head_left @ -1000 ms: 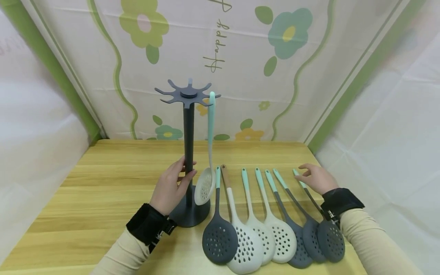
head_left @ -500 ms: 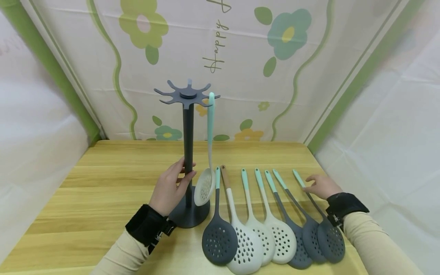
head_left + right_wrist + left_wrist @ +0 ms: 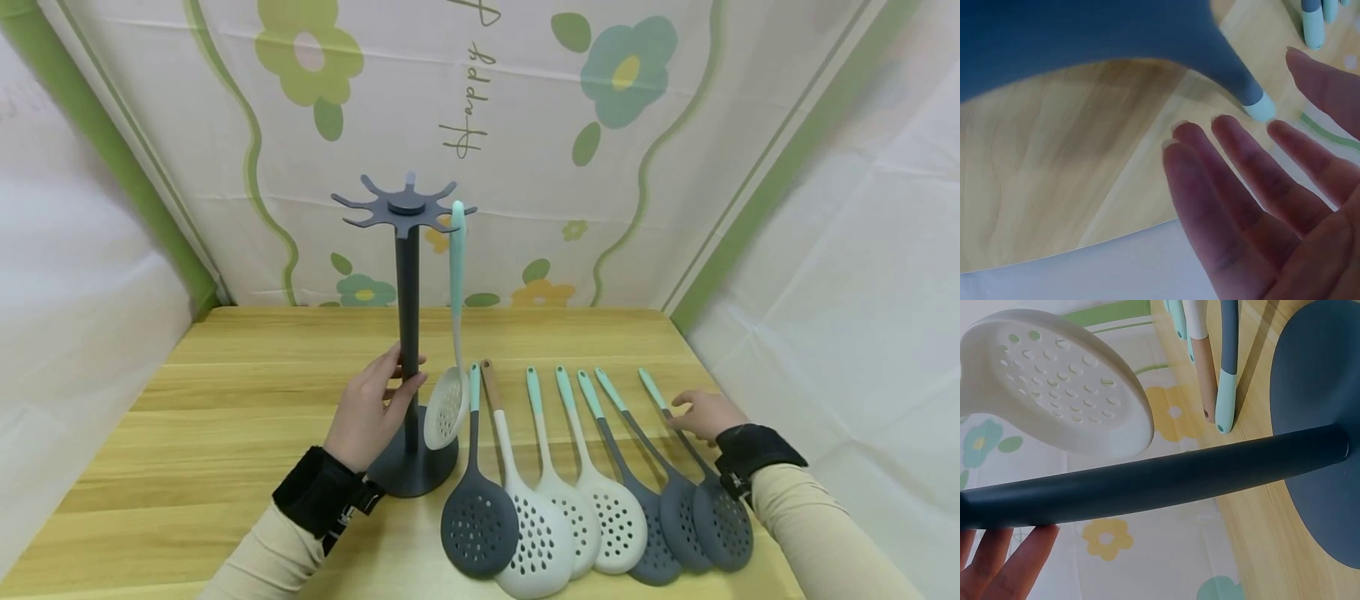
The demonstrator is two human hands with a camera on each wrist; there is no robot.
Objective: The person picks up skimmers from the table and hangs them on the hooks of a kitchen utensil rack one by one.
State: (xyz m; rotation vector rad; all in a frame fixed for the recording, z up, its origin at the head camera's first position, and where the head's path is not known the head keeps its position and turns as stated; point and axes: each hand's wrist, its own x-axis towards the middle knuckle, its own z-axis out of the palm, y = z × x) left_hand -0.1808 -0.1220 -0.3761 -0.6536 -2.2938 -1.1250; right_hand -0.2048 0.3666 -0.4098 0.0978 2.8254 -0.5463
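My left hand holds the pole of a dark utensil stand, thumb on one side and fingers on the other. From an arm of the stand's top hangs a white skimmer with a mint handle; its perforated bowl shows above the pole in the left wrist view. At the right, my right hand hovers by the shaft of the rightmost dark skimmer, which lies on the table. In the right wrist view its fingers are spread beside that skimmer, thumb apart, holding nothing.
Several more skimmers lie in a row, bowls overlapping toward the near edge: a dark one, a white one with a brown handle, more white and dark ones with mint handles. Behind the wooden table hangs a flowered cloth.
My right hand has moved from the mint handle end of the rightmost skimmer nearer to me, along its dark shaft. My left hand stays on the pole.
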